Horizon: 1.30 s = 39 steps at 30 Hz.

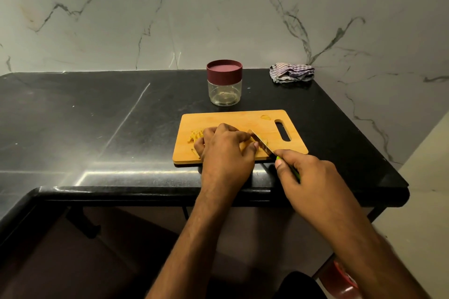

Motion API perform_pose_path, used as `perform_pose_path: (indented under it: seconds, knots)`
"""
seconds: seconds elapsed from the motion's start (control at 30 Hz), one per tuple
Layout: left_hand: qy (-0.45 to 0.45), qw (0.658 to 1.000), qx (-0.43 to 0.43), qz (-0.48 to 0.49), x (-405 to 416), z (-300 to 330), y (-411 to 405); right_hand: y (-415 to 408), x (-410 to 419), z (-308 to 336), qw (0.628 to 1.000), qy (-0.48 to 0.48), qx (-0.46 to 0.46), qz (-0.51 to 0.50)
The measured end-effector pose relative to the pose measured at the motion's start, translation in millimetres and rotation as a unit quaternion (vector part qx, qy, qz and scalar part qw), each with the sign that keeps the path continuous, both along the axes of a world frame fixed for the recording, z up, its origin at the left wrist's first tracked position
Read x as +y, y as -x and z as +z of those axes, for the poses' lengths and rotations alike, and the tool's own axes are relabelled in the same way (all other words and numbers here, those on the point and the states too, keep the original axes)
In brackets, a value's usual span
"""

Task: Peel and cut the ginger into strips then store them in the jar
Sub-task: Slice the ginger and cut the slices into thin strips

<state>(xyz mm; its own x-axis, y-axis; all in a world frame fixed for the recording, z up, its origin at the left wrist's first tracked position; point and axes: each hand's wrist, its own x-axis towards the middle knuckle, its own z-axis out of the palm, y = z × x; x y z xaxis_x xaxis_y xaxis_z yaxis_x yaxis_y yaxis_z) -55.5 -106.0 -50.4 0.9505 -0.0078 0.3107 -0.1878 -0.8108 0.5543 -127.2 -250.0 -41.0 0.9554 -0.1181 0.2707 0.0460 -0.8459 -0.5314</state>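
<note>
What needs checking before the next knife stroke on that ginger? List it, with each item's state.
1. Knife held firmly: ok, the right hand holds a grip round its green handle.
2. Ginger pinned down: cannot tell, the left hand covers the piece.
3. Fingertips clear of the blade: not ok, the left thumb tip sits right against it.
4. Cutting board fully on the counter: ok, though its near edge lies close to the counter's front.
5. Cut pieces out of the blade's path: ok, heaped at the board's left end.
6. Jar ready to fill: not ok, its maroon lid is on.
</note>
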Motion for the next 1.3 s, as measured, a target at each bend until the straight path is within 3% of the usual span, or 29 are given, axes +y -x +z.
perform_pose_path:
  seconds: [0.3,0.87,1.3]
  knots:
    - [0.053,0.999,-0.009,0.002,2.1,0.7,1.9,6.3,-0.9,1.8,1.0,0.013,0.011,-0.005]
    - [0.068,0.997,-0.015,0.041,4.8,-1.4,1.3,8.7,5.3,2.9,1.0,0.002,-0.011,0.005]
    - [0.056,0.997,-0.011,0.048,2.7,-1.2,0.5,11.3,3.3,3.8,0.999,0.029,0.022,0.013]
